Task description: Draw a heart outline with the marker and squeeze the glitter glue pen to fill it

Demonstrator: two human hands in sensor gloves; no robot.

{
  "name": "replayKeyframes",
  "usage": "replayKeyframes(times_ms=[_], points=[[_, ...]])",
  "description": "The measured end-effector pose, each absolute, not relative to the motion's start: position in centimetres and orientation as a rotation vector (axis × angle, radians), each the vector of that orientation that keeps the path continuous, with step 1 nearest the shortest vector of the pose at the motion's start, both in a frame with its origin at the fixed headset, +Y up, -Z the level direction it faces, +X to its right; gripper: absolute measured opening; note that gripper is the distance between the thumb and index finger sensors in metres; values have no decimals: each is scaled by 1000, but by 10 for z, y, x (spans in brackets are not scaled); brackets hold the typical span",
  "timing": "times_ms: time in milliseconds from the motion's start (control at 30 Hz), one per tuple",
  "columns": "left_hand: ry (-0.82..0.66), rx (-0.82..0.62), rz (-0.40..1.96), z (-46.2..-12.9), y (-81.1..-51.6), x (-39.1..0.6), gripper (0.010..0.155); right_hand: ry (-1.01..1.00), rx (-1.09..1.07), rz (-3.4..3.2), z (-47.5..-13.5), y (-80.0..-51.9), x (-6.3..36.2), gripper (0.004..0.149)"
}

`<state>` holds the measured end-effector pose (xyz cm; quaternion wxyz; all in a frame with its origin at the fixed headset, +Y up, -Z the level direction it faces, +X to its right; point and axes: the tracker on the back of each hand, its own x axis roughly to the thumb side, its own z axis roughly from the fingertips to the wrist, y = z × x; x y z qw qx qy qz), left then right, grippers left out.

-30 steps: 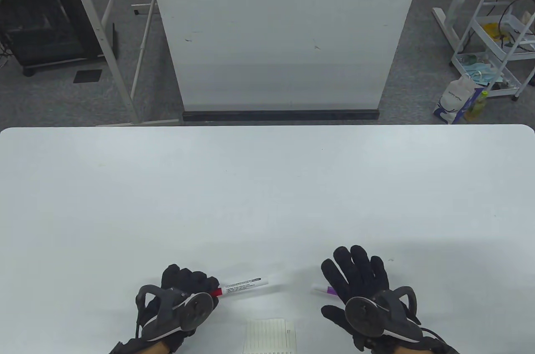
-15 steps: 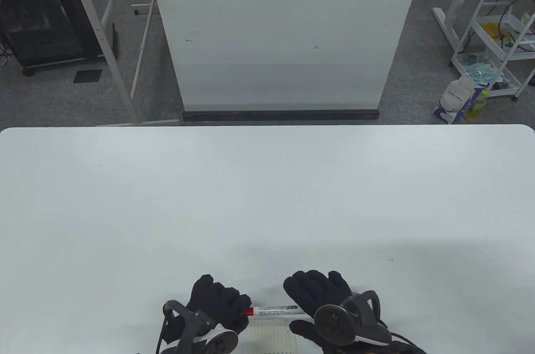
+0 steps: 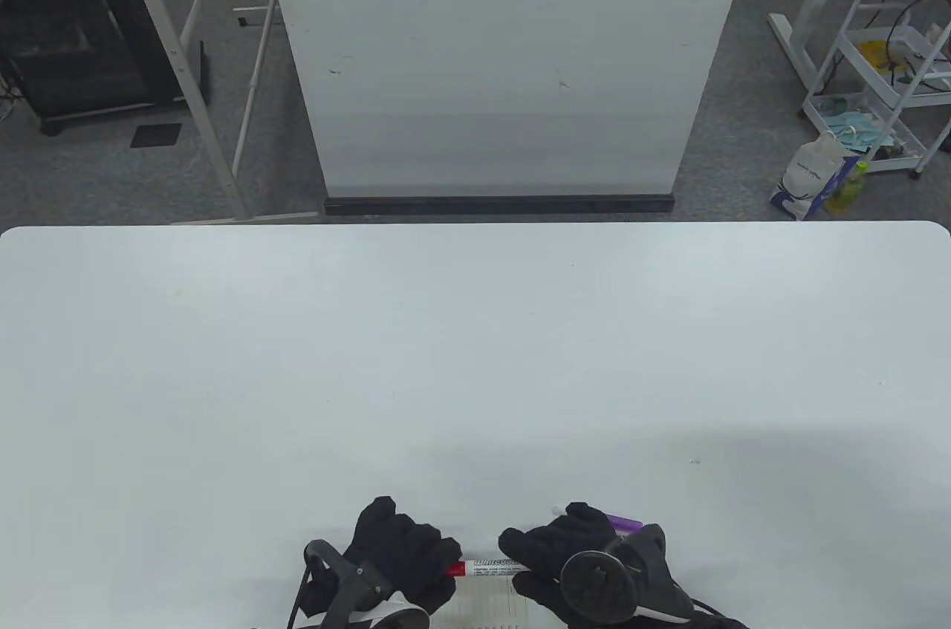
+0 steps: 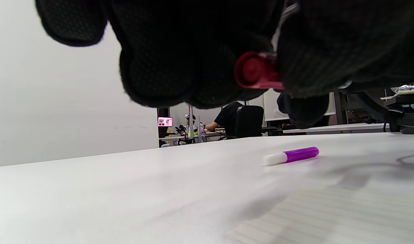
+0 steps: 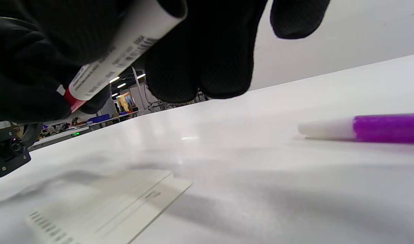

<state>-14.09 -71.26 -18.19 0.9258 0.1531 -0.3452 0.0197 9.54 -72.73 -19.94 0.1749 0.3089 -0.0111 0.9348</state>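
A white whiteboard marker [image 3: 492, 565] with a red cap [image 3: 455, 569] is held level just above a small lined paper [image 3: 487, 603] at the table's near edge. My left hand [image 3: 405, 551] grips the red cap [image 4: 257, 71], its fingers curled round it. My right hand [image 3: 553, 547] grips the white barrel [image 5: 125, 57]. The purple glitter glue pen [image 3: 622, 522] lies on the table just beyond my right hand, white tip to the left [image 5: 362, 130], and nothing touches it. It also shows in the left wrist view as the purple pen [image 4: 291, 156].
The white table [image 3: 475, 347] stretches far ahead of the hands. A white board [image 3: 505, 57] stands behind its far edge. The lined paper [image 5: 108, 203] lies flat under the hands.
Both hands have drawn together and back toward the near edge. The right hand left the glue pen and closed on the marker's barrel. The marker now sits over the paper.
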Motion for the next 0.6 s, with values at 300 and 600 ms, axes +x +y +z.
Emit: replayKeyframes(times_ms=[300,600], points=[[-685,225,127,-191,-716,-152,49,-14,870,2608,-202,-727,99,49],[-673,118,156,-203,-721,-151,54,-13,785,2503,-206,-720,112,48]])
